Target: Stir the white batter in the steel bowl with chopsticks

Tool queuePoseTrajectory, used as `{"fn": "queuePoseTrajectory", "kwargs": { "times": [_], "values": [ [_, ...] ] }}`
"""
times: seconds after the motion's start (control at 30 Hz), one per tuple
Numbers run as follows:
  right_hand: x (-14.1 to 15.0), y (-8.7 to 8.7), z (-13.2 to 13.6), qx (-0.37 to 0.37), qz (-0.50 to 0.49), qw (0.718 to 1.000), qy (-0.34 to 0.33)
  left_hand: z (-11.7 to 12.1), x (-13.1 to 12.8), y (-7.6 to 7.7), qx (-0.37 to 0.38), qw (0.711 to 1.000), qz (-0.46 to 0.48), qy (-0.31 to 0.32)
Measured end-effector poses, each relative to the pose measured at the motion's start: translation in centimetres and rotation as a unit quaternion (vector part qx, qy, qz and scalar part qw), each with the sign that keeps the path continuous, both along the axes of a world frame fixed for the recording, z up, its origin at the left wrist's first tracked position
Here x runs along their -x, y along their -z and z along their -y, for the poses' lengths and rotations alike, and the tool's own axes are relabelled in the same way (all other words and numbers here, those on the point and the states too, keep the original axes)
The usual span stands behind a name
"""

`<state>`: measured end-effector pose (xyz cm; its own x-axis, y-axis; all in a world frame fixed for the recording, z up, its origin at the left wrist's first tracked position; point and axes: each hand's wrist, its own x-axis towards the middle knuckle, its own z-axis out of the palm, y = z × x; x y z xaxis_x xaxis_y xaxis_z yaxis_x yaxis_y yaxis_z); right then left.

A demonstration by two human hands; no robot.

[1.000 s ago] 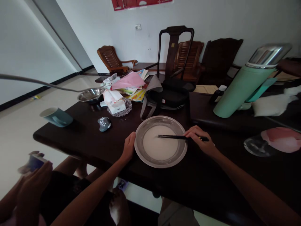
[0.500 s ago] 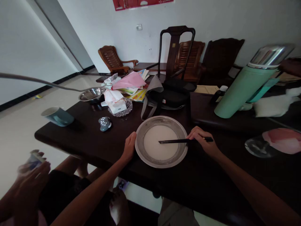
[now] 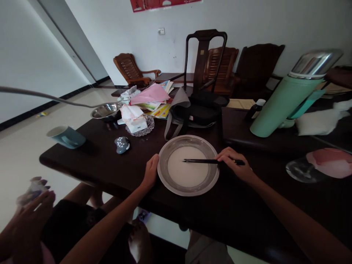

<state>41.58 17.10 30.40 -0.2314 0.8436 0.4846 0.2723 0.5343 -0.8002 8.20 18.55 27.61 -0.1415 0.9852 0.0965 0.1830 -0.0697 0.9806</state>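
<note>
A round metal bowl (image 3: 188,191) stands on the dark table near its front edge. White, milky liquid (image 3: 187,174) covers its bottom. My left hand (image 3: 151,169) is closed against the left side of the bowl, thumb at the rim. With my right hand (image 3: 231,161) I grip a pair of black chopsticks (image 3: 202,161) over the right rim. Their tips lie at the liquid near the middle of the bowl, pointing left.
A blue-grey mug (image 3: 67,137), a dark heart-shaped object (image 3: 122,145), a glass dish (image 3: 150,126) with a tissue pack and a steel bowl (image 3: 106,111) are to the left. A black bag (image 3: 203,110) lies behind. A green thermos (image 3: 286,106) stands right. Another person's hands (image 3: 35,205) are lower left.
The chopstick tips have moved slightly left and away from me within the bowl, and my right hand has shifted a little left. My left hand stays at the bowl.
</note>
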Motion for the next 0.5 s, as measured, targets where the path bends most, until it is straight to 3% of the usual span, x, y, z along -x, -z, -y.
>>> {"fn": "queuePoseTrajectory", "kwargs": {
  "times": [0.1,0.23,0.4,0.5],
  "values": [
    [-0.05,-0.15,0.07,0.009,-0.028,0.999,0.022,0.0,0.0,0.03,0.002,1.0,0.002,0.003],
    [0.06,-0.16,0.09,0.013,0.0,1.0,-0.026,0.01,0.01,0.07,-0.001,1.0,-0.007,0.0],
    [-0.11,-0.21,-0.1,0.013,-0.017,0.999,0.026,0.02,0.01,0.05,0.0,1.0,-0.007,0.0],
    [-0.05,-0.26,-0.04,0.008,-0.02,1.0,0.011,0.0,0.02,-0.01,0.001,1.0,-0.012,0.002]
  ]
}}
